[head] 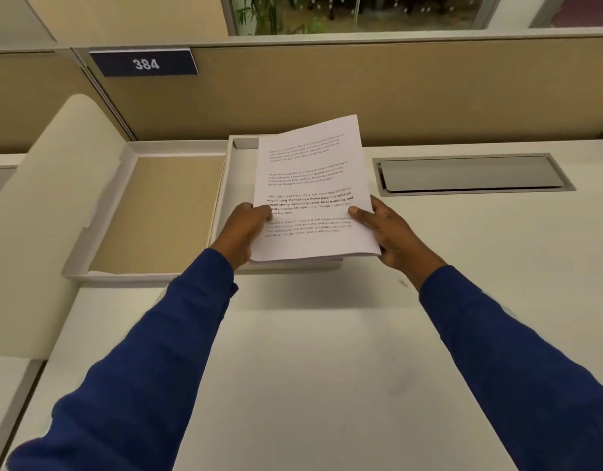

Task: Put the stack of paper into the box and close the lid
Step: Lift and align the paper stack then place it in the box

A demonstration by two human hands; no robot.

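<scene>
A stack of white printed paper is held in the air over the white box, tilted with its far edge raised. My left hand grips the stack's lower left edge, thumb on top. My right hand grips its lower right edge. The box tray lies mostly hidden under the paper; only its left wall and far corner show. The lid lies open flat to the left, joined to the tray, its brown inner face up.
The box sits at the back of a white desk against a tan partition with a "384" sign. A grey cable hatch is set in the desk to the right. A cream chair back stands at the left.
</scene>
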